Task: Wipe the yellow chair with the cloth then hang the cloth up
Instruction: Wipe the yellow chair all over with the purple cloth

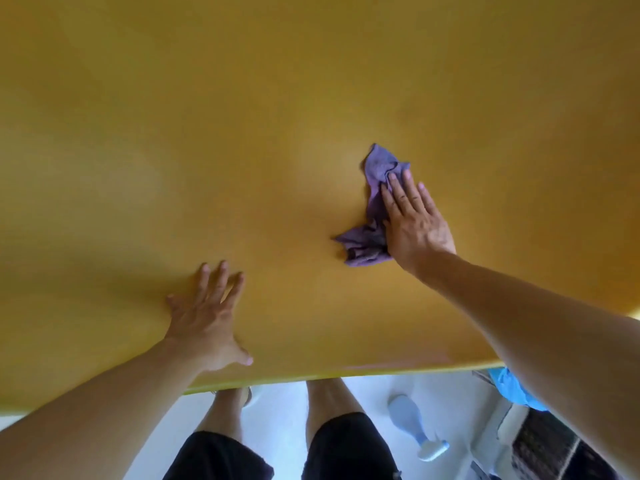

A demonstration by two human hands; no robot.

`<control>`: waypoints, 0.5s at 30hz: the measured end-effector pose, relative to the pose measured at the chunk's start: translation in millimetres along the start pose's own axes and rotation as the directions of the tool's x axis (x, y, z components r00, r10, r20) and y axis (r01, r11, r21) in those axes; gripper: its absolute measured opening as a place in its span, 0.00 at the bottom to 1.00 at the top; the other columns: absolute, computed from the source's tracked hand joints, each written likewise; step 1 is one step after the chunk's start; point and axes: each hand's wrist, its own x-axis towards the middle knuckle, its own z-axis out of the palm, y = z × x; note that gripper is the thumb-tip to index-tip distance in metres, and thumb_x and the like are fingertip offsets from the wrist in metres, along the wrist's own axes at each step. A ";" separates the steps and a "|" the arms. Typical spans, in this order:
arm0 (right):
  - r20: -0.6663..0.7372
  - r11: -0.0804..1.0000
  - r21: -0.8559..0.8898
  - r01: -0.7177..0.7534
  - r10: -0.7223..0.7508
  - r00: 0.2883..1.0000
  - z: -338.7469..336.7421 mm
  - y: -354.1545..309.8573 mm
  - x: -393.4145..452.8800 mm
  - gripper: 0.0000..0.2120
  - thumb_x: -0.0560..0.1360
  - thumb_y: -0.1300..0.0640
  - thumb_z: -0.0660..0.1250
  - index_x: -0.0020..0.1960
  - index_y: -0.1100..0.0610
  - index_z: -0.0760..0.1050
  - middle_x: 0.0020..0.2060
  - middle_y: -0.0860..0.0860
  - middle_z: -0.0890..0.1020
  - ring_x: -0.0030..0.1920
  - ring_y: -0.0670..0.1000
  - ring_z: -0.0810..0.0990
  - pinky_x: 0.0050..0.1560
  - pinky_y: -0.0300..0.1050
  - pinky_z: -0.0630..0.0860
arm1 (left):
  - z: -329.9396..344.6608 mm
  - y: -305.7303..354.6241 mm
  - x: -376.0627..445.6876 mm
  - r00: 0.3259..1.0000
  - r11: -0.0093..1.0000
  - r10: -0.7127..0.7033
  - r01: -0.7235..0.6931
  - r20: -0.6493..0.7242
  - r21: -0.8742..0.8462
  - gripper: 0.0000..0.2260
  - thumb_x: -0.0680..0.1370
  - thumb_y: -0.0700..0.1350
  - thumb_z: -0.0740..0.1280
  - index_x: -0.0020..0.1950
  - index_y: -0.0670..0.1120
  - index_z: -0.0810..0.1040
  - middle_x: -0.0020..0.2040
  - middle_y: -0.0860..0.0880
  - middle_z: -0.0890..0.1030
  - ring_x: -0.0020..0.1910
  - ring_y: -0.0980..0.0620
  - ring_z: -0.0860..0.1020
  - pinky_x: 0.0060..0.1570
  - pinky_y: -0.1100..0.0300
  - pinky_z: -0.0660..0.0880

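The yellow chair (pixel 277 116) fills almost the whole view as one broad smooth surface, its near edge running across the bottom. A crumpled purple cloth (pixel 372 220) lies on it right of centre. My right hand (pixel 414 223) presses flat on the cloth's right side, fingers stretched forward and together; part of the cloth is hidden under the palm. My left hand (pixel 207 317) rests flat on the bare yellow surface near the front edge, fingers spread, holding nothing.
Below the chair's edge I see my legs in dark shorts on a white floor. A pale blue spray bottle (pixel 417 427) lies on the floor to the right. Something bright blue (pixel 512 389) and a dark woven object (pixel 550 448) sit at the lower right.
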 end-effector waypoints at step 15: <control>0.098 0.738 0.611 -0.285 0.287 0.953 45.8 -200.3 -168.6 0.27 0.82 0.45 0.51 0.74 0.55 0.71 0.77 0.55 0.67 0.79 0.55 0.60 0.78 0.53 0.54 | 2.5 -0.3 4.9 1.000 1.000 0.005 -0.005 -0.003 0.030 0.57 0.63 0.75 0.68 0.78 0.61 0.35 0.77 0.55 0.27 0.78 0.46 0.31 0.74 0.34 0.52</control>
